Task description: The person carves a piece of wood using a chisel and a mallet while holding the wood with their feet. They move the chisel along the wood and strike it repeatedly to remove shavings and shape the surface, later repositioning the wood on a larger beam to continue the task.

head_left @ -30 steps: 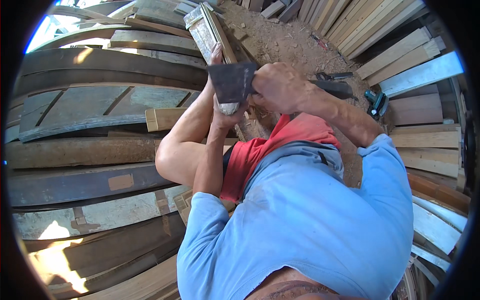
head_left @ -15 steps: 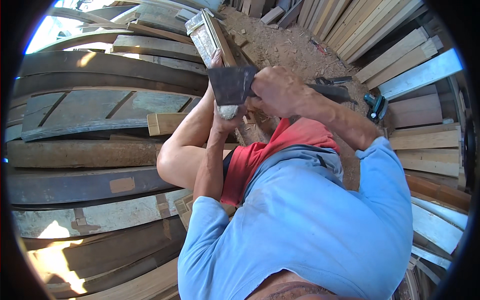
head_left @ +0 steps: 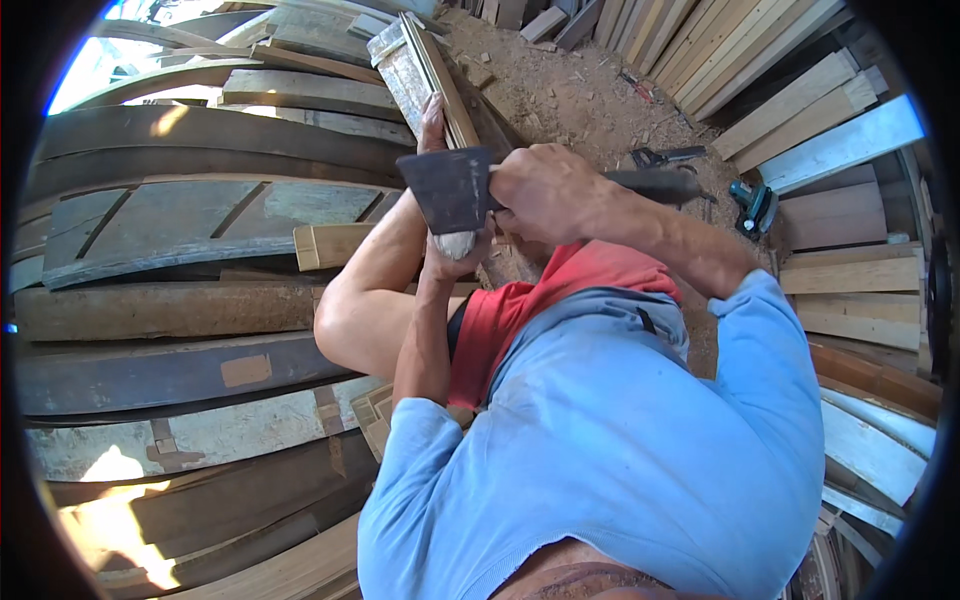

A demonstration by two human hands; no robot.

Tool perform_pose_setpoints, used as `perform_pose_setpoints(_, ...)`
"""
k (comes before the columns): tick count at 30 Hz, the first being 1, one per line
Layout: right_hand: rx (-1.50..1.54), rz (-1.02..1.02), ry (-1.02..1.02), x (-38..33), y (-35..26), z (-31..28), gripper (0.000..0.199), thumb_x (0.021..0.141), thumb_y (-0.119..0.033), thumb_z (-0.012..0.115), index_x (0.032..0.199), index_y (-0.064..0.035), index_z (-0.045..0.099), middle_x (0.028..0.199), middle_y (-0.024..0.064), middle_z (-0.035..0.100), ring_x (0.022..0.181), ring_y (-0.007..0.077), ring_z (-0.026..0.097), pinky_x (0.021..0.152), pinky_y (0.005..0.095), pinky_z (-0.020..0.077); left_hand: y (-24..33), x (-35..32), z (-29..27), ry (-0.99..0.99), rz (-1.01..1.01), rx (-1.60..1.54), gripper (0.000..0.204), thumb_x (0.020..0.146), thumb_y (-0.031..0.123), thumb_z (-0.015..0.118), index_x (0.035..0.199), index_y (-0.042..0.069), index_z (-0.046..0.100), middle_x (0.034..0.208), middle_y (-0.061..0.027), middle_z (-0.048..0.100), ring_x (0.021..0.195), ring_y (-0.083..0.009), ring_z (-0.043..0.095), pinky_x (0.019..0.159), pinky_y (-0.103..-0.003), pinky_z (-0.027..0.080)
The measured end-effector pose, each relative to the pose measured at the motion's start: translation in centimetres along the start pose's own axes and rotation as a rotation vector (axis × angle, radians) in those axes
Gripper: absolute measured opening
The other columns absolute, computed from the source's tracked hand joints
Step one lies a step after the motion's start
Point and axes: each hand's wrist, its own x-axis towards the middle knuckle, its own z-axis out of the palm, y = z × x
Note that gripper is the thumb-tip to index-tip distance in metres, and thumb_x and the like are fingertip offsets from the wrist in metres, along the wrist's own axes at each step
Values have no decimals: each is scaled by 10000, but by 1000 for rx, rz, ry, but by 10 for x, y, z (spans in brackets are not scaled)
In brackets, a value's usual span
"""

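Note:
My right hand (head_left: 548, 185) is closed on a hatchet with a broad dark blade (head_left: 448, 188). A thick dark shaft (head_left: 655, 186), apparently its handle, sticks out to the right past my wrist. Beneath the blade, my left hand (head_left: 470, 258) is closed around a whitish, rounded-ended piece (head_left: 456, 244); most of it is hidden by the blade, so I cannot tell its kind. The blade overlaps this piece in view, and contact is unclear. Just beyond lies a narrow length of wood (head_left: 440, 85), with a bare foot (head_left: 432, 125) against it.
Stacked old boards (head_left: 200, 225) fill the left side. Wood chips cover the ground (head_left: 560, 80) ahead. A green power tool (head_left: 752, 205), a dark tool (head_left: 668, 156) and a red-handled tool (head_left: 638, 88) lie to the right, near leaning planks (head_left: 745, 55).
The hatchet and my right hand have shifted slightly left and down, and the blade has tilted. It covers more of the whitish piece. My left hand remains closed and has lowered slightly.

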Motion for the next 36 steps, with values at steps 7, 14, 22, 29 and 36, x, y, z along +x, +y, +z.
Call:
perform_pose_setpoints(7, 267, -272, 662, -2, -25, -46, 236, 831, -259, 714, 922, -41, 707, 796, 197, 701, 793, 379, 729, 737, 469, 602, 13, 14, -4, -81, 274, -20, 203, 790, 78, 734, 977, 34, 668, 898, -75, 691, 813, -199, 650, 749, -349, 531)
perform_pose_setpoints(14, -98, -5, -167, -6, -9, -3, 337, 854, -276, 680, 1089, -36, 708, 914, 173, 736, 825, 339, 740, 763, 464, 587, -24, 5, -4, -27, 377, 331, 368, 814, 95, 763, 1155, 22, 647, 1030, -110, 713, 932, -225, 681, 855, -360, 546)
perform_pose_setpoints(22, 765, 57, 138, -18, 22, 16, 279, 866, -225, 716, 994, 17, 661, 810, 149, 724, 675, 234, 694, 676, 367, 571, -46, 57, 19, 535, -17, -414, 268, 925, 149, 736, 1154, 81, 616, 950, -39, 651, 922, -175, 636, 857, -333, 523)
perform_pose_setpoints(29, 1518, 346, -1, -44, 87, 56, 494, 923, -349, 763, 1212, 23, 611, 934, 76, 719, 749, 145, 696, 666, 280, 577, 92, 70, 63, 446, 251, -222, 228, 906, 122, 775, 999, 74, 572, 915, -63, 607, 804, -145, 596, 697, -305, 514)
perform_pose_setpoints(36, 1622, 211, 74, -53, 140, 99, 432, 886, -243, 780, 1214, -12, 620, 1068, 70, 682, 1011, 113, 649, 886, 267, 539, 92, 31, 132, 102, 690, 344, 348, 647, 92, 760, 962, 222, 694, 1260, -156, 560, 1191, -370, 498, 971, -516, 378)
